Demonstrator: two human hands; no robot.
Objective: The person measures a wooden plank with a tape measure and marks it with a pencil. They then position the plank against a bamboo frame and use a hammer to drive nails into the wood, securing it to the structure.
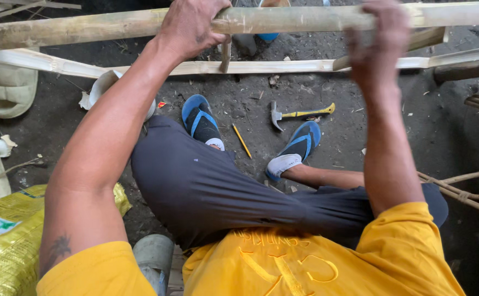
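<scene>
My left hand [193, 27] grips a thick bamboo pole [283, 19] that runs across the top of the view. My right hand [379, 41], blurred, closes on the same pole further right. Below the pole lies a split bamboo strip [261, 66], roughly parallel to it, with a short stick [226, 55] standing between the two. On the dark ground between my blue sandals [198, 118] lie a yellow-handled claw hammer [300, 114] and a yellow pencil [241, 140]. I sit in a yellow shirt and dark trousers.
A yellow woven sack [4, 246] lies at the lower left, with pale slippers [6, 90] above it. A grey pipe end [153, 257] sits by my left arm. Thin bamboo rods [464, 192] and dark wooden pieces [469, 68] are at the right.
</scene>
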